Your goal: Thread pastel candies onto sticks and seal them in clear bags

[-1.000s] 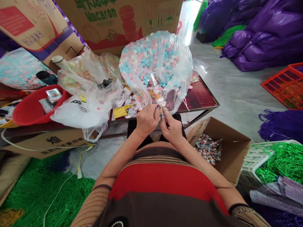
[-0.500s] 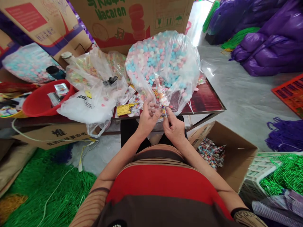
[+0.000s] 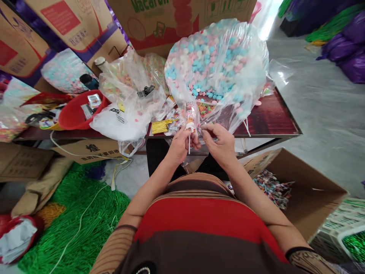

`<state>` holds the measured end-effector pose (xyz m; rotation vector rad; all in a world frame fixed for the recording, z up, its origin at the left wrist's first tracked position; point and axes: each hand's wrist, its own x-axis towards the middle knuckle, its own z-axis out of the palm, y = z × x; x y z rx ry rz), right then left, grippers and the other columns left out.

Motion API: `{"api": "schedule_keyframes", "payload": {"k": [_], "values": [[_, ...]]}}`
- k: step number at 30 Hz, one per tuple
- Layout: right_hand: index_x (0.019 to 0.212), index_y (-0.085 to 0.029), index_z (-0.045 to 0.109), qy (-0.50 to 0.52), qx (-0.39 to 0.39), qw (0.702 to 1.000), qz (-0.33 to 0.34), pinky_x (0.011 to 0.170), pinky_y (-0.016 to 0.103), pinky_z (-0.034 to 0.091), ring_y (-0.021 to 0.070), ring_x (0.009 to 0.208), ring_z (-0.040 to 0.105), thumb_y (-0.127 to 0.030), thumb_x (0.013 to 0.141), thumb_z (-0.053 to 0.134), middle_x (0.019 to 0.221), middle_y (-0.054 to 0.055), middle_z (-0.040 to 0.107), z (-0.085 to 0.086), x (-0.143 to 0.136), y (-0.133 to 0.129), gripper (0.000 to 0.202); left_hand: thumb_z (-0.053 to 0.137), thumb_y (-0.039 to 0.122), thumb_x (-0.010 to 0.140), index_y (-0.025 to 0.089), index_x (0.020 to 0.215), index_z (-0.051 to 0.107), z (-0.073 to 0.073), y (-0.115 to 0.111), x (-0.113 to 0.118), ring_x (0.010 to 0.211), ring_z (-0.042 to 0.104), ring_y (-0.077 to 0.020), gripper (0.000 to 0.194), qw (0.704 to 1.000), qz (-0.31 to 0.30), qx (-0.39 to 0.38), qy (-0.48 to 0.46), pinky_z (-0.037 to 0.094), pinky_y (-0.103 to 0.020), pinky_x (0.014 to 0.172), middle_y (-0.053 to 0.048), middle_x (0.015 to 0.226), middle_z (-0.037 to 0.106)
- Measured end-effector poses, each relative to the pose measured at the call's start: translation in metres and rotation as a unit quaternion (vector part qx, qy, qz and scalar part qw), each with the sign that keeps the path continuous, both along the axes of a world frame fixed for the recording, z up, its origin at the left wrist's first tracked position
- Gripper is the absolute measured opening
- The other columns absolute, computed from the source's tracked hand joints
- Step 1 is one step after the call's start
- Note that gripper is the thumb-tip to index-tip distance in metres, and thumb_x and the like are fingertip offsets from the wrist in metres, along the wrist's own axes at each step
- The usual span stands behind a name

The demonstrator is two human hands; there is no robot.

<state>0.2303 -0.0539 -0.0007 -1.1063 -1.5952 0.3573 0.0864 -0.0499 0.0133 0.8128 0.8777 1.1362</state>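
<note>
My left hand [image 3: 181, 144] is closed round the lower end of a wrapped candy stick [image 3: 190, 116], whose white stick points down toward me. Just to its right, my right hand [image 3: 219, 142] has thumb and forefinger pinched together; what they hold, if anything, is too small to make out. A large clear bag of pink, blue and white candies [image 3: 208, 68] lies open beyond both hands. Left of the candy stick, yellow twist ties [image 3: 161, 126] sit at the table edge beside small printed packets [image 3: 173, 123].
A white plastic bag [image 3: 121, 123] and a red bowl [image 3: 74, 114] are on the table [image 3: 285, 118] to the left. Cardboard boxes [image 3: 154, 34] stand behind. An open carton [image 3: 310, 198] of wrapped sticks is on the floor at right.
The view has shifted, so the scene sits further right and the table's left side shows more. My right hand has come away from the candy stick, which stays in my left hand.
</note>
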Motion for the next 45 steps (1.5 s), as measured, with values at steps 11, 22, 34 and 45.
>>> {"api": "schedule_keyframes", "payload": {"k": [11, 22, 34, 45], "values": [[0.094, -0.022, 0.076, -0.071, -0.001, 0.997, -0.029, 0.074, 0.031, 0.056, 0.0186, 0.076, 0.073, -0.022, 0.093, 0.055, 0.089, 0.006, 0.080, -0.013, -0.009, 0.005, 0.021, 0.059, 0.050, 0.086, 0.021, 0.074, 0.048, -0.005, -0.007, 0.006, 0.044, 0.055, -0.0103, 0.033, 0.998, -0.035, 0.003, 0.044, 0.044, -0.023, 0.048, 0.008, 0.047, 0.047], [0.090, -0.021, 0.076, -0.147, -0.080, 0.983, -0.081, 0.063, 0.026, 0.046, 0.0153, 0.065, 0.067, -0.022, 0.091, 0.055, 0.079, 0.003, 0.079, 0.004, 0.017, -0.013, 0.021, 0.055, 0.040, 0.088, 0.023, 0.088, 0.048, -0.005, -0.007, 0.026, 0.035, 0.050, -0.0088, 0.019, 0.986, -0.081, 0.043, 0.141, 0.036, -0.019, 0.040, 0.014, 0.043, 0.040], [0.075, -0.022, 0.062, -0.234, 0.046, 0.960, -0.145, 0.061, 0.028, 0.044, 0.0164, 0.061, 0.061, -0.019, 0.087, 0.052, 0.066, 0.003, 0.068, -0.021, 0.007, -0.009, 0.016, 0.062, 0.033, 0.094, 0.021, 0.130, 0.059, -0.020, -0.004, 0.015, 0.051, 0.057, -0.0146, 0.038, 0.917, 0.042, 0.150, 0.366, 0.040, -0.026, 0.062, 0.009, 0.053, 0.053], [0.106, -0.021, 0.069, -0.047, -0.018, 0.996, -0.075, 0.070, 0.030, 0.056, 0.0150, 0.068, 0.068, -0.031, 0.093, 0.055, 0.088, 0.005, 0.077, -0.012, -0.002, -0.003, 0.022, 0.062, 0.032, 0.095, 0.024, 0.102, 0.062, -0.018, 0.009, 0.011, 0.063, 0.059, -0.0155, 0.011, 0.908, 0.086, 0.179, 0.368, 0.039, -0.025, 0.067, 0.001, 0.073, 0.066]]}}
